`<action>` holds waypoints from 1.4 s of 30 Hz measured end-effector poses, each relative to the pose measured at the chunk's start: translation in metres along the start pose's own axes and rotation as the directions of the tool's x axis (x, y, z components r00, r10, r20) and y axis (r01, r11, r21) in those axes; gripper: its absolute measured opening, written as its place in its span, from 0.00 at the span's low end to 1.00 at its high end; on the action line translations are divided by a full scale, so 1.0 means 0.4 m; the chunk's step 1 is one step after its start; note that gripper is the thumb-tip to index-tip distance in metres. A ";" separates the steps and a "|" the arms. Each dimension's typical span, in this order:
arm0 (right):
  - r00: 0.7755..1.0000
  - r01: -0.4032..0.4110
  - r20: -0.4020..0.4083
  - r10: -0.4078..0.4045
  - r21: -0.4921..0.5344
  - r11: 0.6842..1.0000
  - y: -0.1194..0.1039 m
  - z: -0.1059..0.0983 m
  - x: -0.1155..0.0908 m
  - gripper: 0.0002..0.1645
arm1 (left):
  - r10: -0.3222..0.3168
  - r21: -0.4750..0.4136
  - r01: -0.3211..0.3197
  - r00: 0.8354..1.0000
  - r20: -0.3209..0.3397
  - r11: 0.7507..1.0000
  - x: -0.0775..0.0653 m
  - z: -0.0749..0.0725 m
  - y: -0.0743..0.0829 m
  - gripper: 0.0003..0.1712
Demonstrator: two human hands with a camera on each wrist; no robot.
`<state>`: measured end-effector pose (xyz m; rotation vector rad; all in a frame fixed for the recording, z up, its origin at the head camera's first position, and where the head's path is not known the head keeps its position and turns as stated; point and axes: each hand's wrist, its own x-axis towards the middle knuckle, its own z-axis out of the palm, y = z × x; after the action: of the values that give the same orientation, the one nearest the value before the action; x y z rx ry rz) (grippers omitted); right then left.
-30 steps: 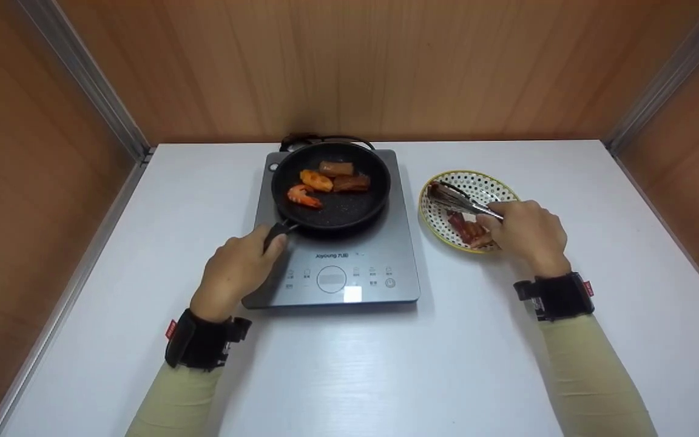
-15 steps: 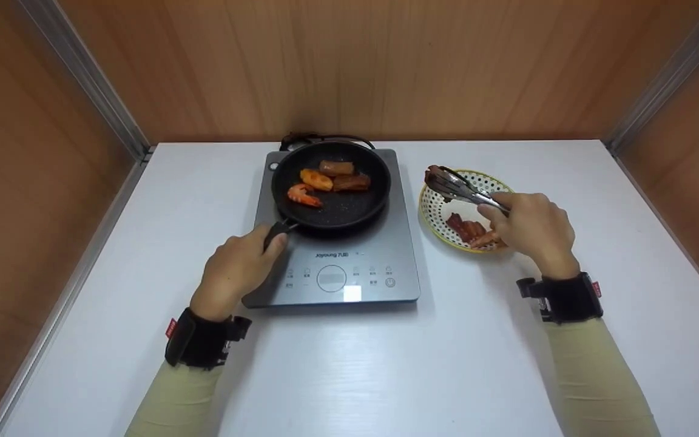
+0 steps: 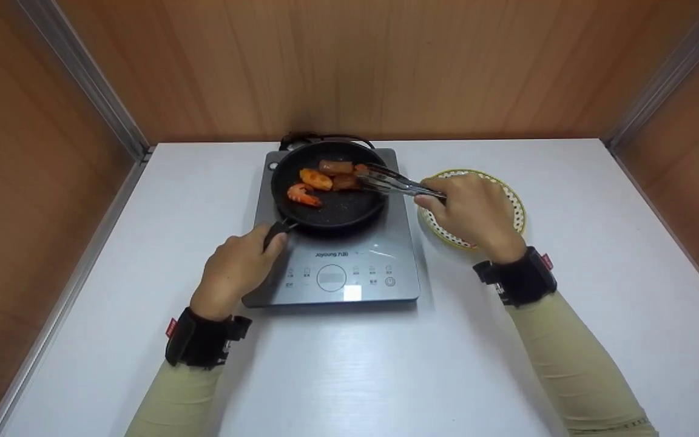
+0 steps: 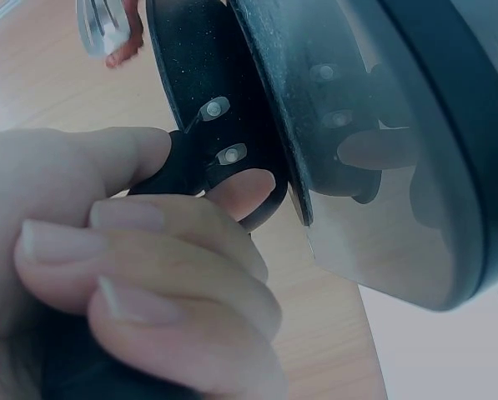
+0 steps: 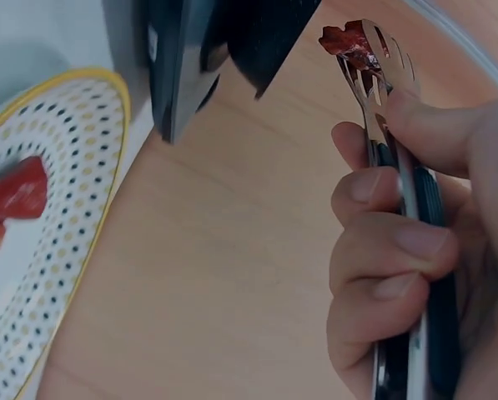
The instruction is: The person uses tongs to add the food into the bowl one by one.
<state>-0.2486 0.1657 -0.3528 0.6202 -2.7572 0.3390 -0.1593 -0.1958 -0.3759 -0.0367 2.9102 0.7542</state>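
Observation:
My left hand [image 3: 237, 270] grips the black handle [image 4: 167, 173] of a frying pan [image 3: 346, 212] on an induction cooktop [image 3: 301, 297]. In the pan lie an orange shrimp [image 3: 303, 195], a yellow-orange piece [image 3: 316, 179] and two brown chunks, one of them a sausage-like piece [image 3: 335, 167]. My right hand [image 3: 474, 209] holds metal tongs [image 3: 395, 182], their tips over the pan's right side. A dark reddish-brown food piece [image 5: 349, 43] is pinched in the tips. Beneath the right hand sits a dotted plate [image 3: 520, 221] with a yellow rim, its middle hidden from the head view.
Red-brown food [image 5: 17, 192] lies on the plate in the right wrist view. A black cable [image 3: 340, 137] runs behind the cooktop. Wooden panels [image 3: 446, 67] enclose the white table [image 3: 349, 376] at the back and sides.
My right hand has lifted the tongs with the food piece off the plate and carried them left to the pan. The left hand stays on the handle.

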 end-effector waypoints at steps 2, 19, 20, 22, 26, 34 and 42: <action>0.999 0.026 0.022 -0.026 -0.014 1.000 -0.020 0.010 0.024 0.15 | 0.000 -0.001 0.000 1.000 -0.001 1.000 -0.002 -0.001 0.003 0.20; 0.982 0.076 0.179 -0.054 -0.121 0.990 -0.117 0.079 0.136 0.16 | 0.012 0.001 -0.012 1.000 -0.007 1.000 -0.004 -0.001 0.007 0.19; 0.982 0.080 0.183 -0.057 -0.121 0.989 -0.118 0.081 0.137 0.16 | 0.016 0.003 -0.016 1.000 -0.009 1.000 -0.005 -0.001 0.006 0.19; 0.980 0.085 0.188 -0.061 -0.119 0.989 -0.119 0.085 0.140 0.17 | 0.020 0.000 -0.020 1.000 -0.010 1.000 -0.005 -0.003 0.008 0.19; 0.979 0.095 0.192 -0.072 -0.114 0.989 -0.122 0.089 0.146 0.18 | 0.015 -0.003 -0.015 1.000 -0.007 1.000 -0.005 -0.003 0.008 0.19; 0.979 0.087 0.193 -0.065 -0.105 0.991 -0.118 0.088 0.151 0.22 | 0.011 0.009 -0.010 1.000 -0.016 1.000 -0.004 0.001 0.007 0.20; 0.988 0.050 0.151 -0.040 -0.063 0.997 -0.106 0.082 0.142 0.21 | 0.010 0.005 -0.010 1.000 -0.014 1.000 -0.004 -0.001 0.010 0.20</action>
<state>-0.2862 0.0976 -0.3575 0.7164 -2.8780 0.1965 -0.1580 -0.1926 -0.3733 -0.0271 2.9279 0.7509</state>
